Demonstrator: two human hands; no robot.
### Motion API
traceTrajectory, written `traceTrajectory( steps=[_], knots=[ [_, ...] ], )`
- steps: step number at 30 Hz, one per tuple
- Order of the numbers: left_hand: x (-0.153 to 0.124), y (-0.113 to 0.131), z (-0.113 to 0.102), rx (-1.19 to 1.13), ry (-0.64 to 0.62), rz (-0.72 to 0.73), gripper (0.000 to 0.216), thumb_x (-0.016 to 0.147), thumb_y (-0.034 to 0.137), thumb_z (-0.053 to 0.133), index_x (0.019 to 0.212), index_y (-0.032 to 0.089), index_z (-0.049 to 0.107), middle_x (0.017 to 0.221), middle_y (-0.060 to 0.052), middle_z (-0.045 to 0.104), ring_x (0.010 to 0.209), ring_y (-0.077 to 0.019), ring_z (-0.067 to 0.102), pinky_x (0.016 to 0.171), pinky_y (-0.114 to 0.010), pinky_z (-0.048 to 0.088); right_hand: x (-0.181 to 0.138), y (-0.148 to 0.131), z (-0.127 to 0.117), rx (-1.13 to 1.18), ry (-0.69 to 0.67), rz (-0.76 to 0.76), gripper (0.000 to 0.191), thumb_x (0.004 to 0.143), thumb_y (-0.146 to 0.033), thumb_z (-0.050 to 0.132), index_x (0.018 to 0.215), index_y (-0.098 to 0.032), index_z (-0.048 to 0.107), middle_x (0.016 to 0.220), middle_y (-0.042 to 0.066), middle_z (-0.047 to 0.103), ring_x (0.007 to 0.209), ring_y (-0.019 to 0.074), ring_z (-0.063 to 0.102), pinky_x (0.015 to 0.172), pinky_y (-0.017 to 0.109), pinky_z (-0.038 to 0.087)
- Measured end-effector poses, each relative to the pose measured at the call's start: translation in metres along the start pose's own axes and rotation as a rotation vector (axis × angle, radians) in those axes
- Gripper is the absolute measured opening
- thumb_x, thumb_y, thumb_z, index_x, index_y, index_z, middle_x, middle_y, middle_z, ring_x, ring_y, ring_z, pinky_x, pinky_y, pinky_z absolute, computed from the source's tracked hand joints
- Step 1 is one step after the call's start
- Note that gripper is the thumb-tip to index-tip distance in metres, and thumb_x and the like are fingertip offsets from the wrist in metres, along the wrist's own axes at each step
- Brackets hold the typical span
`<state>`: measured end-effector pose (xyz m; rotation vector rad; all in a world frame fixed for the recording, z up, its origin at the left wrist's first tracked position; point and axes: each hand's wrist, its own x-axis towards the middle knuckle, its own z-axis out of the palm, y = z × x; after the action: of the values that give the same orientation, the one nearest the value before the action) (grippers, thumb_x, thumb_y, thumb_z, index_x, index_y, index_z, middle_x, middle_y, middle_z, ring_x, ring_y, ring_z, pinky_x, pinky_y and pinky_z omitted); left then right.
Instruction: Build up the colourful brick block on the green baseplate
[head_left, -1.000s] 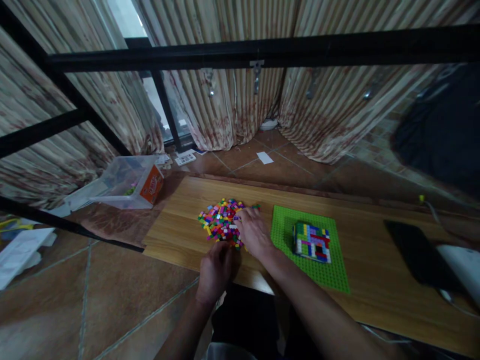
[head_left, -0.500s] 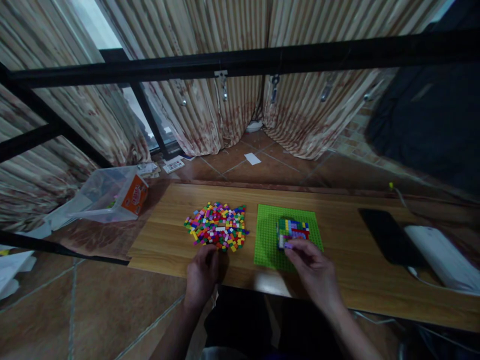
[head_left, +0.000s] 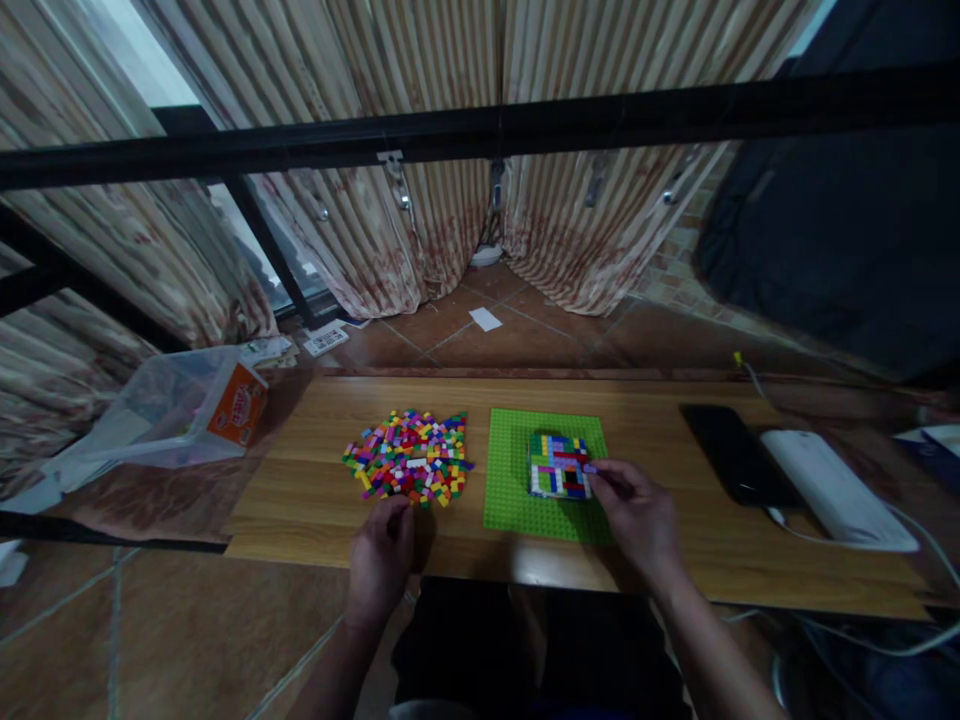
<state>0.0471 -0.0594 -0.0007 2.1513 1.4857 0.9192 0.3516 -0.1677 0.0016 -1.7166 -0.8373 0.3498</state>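
Note:
On the green baseplate (head_left: 506,490) stands a small, roughly square structure of many-coloured toy bricks (head_left: 559,465). My right hand (head_left: 637,515) is at its right side, thumb and forefinger pinched on a small purple brick (head_left: 590,469). Whether that brick touches the structure I cannot tell. To the left lies a heap of loose small bricks (head_left: 416,455) in many colours. At the heap's near edge my left hand (head_left: 382,550) rests with its fingers curled together; what they hold, if anything, is hidden.
The wooden table (head_left: 292,500) carries a black phone (head_left: 739,455) and a white power bank (head_left: 836,490) with a cable at the right. A clear plastic box (head_left: 180,410) with an orange label sits beyond the left end. A dark metal bar (head_left: 450,130) crosses in front of the curtains.
My right hand has moved from the structure's front to its right side with the purple brick, uncovering more of the structure. The left hand stays by the heap. The whole view has shifted.

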Motion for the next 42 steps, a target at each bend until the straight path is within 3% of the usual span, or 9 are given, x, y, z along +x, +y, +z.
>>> traceTrajectory(
  steps=[8, 18, 32, 42],
  knots=[
    [0.001, -0.001, 0.000, 0.034, 0.025, 0.002, 0.021, 0.087, 0.036, 0.049, 0.088, 0.020, 0.064, 0.079, -0.003, 0.072, 0.068, -0.0166, 0.068, 0.062, -0.024, 0.053, 0.005, 0.002, -0.004, -0.052, -0.008, -0.029, 0.029, 0.081, -0.045, 0.062, 0.092, -0.020, 0.070, 0.092, 0.008, 0.073, 0.083, 0.0225, 0.068, 0.076, 0.038, 0.055],
    [0.001, 0.001, 0.000, 0.014, 0.005, -0.001, 0.021, 0.088, 0.034, 0.048, 0.089, 0.020, 0.063, 0.082, -0.005, 0.071, 0.072, -0.0176, 0.068, 0.067, -0.027, 0.054, -0.003, -0.002, 0.005, -0.204, 0.042, -0.100, 0.034, 0.087, -0.042, 0.054, 0.107, -0.019, 0.069, 0.108, 0.011, 0.072, 0.099, 0.0244, 0.067, 0.092, 0.044, 0.051],
    [-0.002, 0.005, 0.000, -0.009, -0.030, -0.061, 0.019, 0.088, 0.030, 0.048, 0.091, 0.019, 0.063, 0.084, -0.004, 0.071, 0.075, -0.0169, 0.068, 0.067, -0.026, 0.052, -0.012, -0.006, 0.000, -0.283, 0.108, -0.117, 0.038, 0.085, -0.049, 0.055, 0.104, -0.019, 0.069, 0.101, 0.009, 0.073, 0.086, 0.0232, 0.068, 0.080, 0.039, 0.052],
    [-0.004, 0.002, 0.002, -0.002, -0.009, -0.035, 0.018, 0.088, 0.030, 0.049, 0.090, 0.020, 0.063, 0.083, -0.004, 0.071, 0.074, -0.0171, 0.068, 0.069, -0.027, 0.052, -0.012, 0.003, 0.010, -0.329, 0.134, -0.105, 0.040, 0.088, -0.045, 0.050, 0.109, -0.018, 0.070, 0.107, 0.011, 0.072, 0.096, 0.0255, 0.068, 0.088, 0.043, 0.051]
  ],
)
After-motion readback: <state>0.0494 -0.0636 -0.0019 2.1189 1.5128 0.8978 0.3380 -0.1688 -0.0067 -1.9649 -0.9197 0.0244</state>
